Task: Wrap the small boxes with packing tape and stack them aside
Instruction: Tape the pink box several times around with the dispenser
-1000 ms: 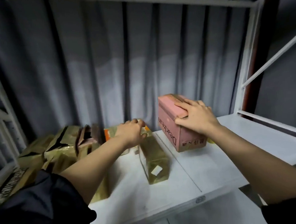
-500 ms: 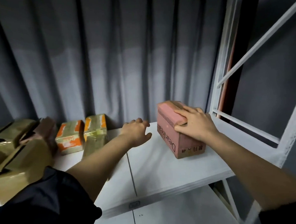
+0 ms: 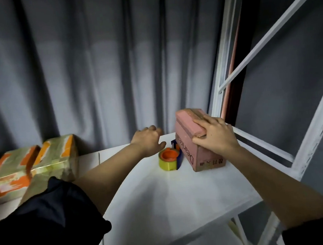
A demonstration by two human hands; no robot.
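A small pink cardboard box stands on the white shelf at the right. My right hand lies over its top lid, fingers curled round the lid's left edge. Just left of the box lies a tape dispenser with a yellowish roll, orange core and blue frame. My left hand hovers just behind and above the dispenser, fingers loosely bent, holding nothing.
Several tape-wrapped boxes with orange markings sit at the left of the shelf. A grey curtain hangs close behind. White metal rack posts and a diagonal brace rise at the right, next to the shelf's right edge.
The view has swung right and the wrapped boxes slid to the left edge. My left hand moved right toward the pink box, and the tape dispenser came into sight beneath it.
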